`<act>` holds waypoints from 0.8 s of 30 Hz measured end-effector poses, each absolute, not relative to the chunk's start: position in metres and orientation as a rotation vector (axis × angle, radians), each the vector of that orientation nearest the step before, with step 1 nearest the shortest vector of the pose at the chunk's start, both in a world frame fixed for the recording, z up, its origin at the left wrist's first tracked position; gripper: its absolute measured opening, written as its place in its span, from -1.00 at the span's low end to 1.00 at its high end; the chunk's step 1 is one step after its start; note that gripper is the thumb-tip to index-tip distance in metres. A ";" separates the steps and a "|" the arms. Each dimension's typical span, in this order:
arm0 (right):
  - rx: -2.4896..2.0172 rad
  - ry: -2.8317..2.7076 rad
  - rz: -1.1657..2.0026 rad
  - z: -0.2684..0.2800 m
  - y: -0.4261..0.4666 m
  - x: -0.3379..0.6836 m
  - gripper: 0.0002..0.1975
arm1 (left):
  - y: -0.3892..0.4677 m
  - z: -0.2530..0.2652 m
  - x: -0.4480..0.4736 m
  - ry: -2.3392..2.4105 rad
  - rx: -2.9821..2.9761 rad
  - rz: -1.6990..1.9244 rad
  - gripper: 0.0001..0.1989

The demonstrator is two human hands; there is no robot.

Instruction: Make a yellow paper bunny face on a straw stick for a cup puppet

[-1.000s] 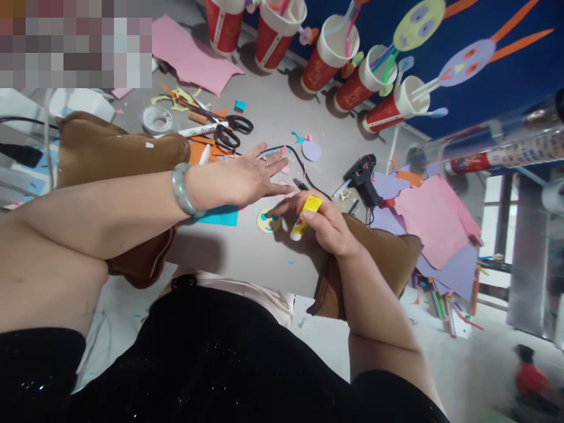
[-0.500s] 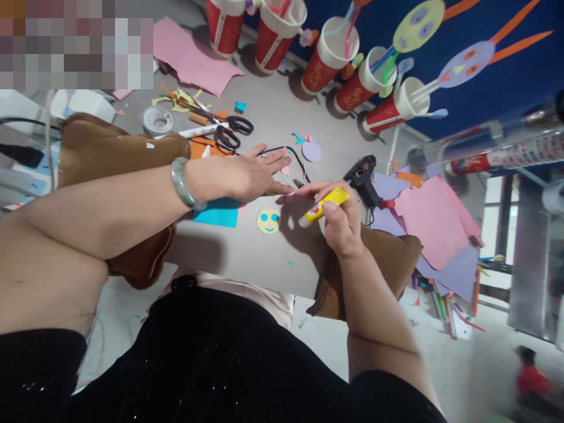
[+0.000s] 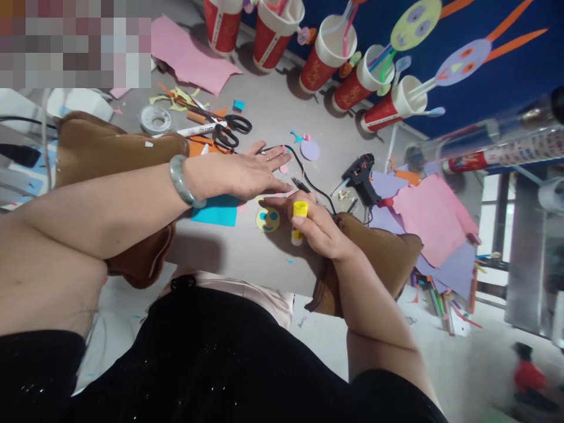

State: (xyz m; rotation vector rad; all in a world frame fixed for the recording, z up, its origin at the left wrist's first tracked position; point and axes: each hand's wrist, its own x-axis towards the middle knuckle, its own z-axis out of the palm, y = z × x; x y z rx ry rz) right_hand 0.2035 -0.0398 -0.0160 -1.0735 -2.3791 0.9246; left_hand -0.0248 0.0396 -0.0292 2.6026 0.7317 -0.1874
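Grey table [image 3: 247, 258], paper scraps [image 3: 178, 100] around. Right hand [image 3: 324, 226] is curled round a glue stick [image 3: 298, 236], just right of the smiley [image 3: 267, 221]. Left hand [image 3: 242, 176], fingers spread, is just past the smiley. Glue gun [image 3: 362, 179] farther right, cups [image 3: 318, 70] way behind it.

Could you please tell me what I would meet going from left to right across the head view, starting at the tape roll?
Tape roll → blue paper sheet → yellow smiley face → yellow glue stick in the right hand → black glue gun → pink paper sheet at the right.
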 end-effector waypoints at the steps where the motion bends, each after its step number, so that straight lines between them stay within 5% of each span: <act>1: -1.072 -2.333 0.985 -0.016 -0.040 0.204 -0.49 | 0.040 -0.030 -0.025 0.734 2.601 -0.189 -0.22; 5: -1.048 -2.018 1.154 -0.024 -0.039 0.208 -0.60 | 0.041 -0.033 -0.022 0.755 2.602 -0.210 -0.20; 11: -1.145 -1.744 0.597 -0.032 -0.035 0.211 -0.70 | 0.043 -0.035 -0.018 0.758 2.598 -0.231 -0.15; 24: -1.238 -2.125 0.441 -0.036 -0.037 0.200 -0.73 | 0.034 -0.014 -0.020 0.777 2.539 -0.250 -0.10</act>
